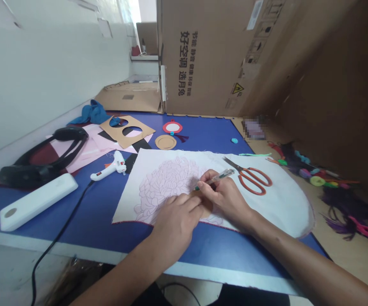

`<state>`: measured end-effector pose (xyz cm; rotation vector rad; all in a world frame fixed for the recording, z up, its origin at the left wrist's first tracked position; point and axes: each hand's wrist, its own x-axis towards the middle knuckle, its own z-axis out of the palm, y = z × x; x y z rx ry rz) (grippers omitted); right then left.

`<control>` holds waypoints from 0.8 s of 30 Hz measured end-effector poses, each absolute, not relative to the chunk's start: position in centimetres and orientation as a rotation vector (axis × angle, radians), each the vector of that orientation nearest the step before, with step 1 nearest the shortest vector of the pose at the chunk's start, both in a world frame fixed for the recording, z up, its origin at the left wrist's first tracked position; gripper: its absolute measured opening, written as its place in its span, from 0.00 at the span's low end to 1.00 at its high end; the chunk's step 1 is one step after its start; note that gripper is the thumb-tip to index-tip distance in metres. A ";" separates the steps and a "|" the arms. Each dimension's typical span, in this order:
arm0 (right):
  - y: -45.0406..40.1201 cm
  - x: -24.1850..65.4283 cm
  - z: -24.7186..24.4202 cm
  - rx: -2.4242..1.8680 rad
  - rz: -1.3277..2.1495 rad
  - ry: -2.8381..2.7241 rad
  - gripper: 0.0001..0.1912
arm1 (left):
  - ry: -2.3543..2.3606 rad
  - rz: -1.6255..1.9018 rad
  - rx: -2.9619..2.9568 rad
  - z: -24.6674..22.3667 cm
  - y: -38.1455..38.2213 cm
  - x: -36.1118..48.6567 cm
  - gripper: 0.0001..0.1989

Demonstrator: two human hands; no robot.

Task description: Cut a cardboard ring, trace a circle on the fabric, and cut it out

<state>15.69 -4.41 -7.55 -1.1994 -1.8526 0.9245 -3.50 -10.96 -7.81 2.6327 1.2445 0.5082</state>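
A white cloth [128, 199] printed with a pale purple flower pattern [168, 178] lies on the blue table. Between my fingers, my right hand [224, 191] holds a clear pen [224, 174], its tip pointing down-left. My left hand [179, 216] rests flat on a tan cardboard piece [207, 209], fingers stretched over it; most of that piece is hidden under both hands. Scissors [252, 180] with orange handles lie on the cloth, right of the pen.
Left of the cloth are a white glue gun [109, 170] with a black cord, a long white case [39, 202] and black headgear [69, 134]. Behind sit a cut cardboard sheet [117, 135], a cardboard ring [165, 142] and a red-rimmed tag [172, 127]. Large cardboard [216, 55] stands upright; colourful trinkets [318, 180] lie right.
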 end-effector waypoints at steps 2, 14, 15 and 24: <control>-4.4 15.7 -7.5 -1.188 0.918 -1.857 0.23 | 1.249 0.501 2.645 -7.8 -11.0 -3.5 0.23; -4.5 15.7 -7.4 -1.211 0.929 -1.832 0.20 | 1.252 0.488 2.635 -7.9 -10.9 -3.5 0.23; -4.5 15.6 -7.4 -1.211 0.929 -1.834 0.20 | 1.251 0.487 2.638 -7.9 -10.9 -3.5 0.23; -4.4 15.7 -7.5 -1.243 0.906 -1.830 0.19 | 1.252 0.481 2.641 -7.8 -11.0 -3.5 0.22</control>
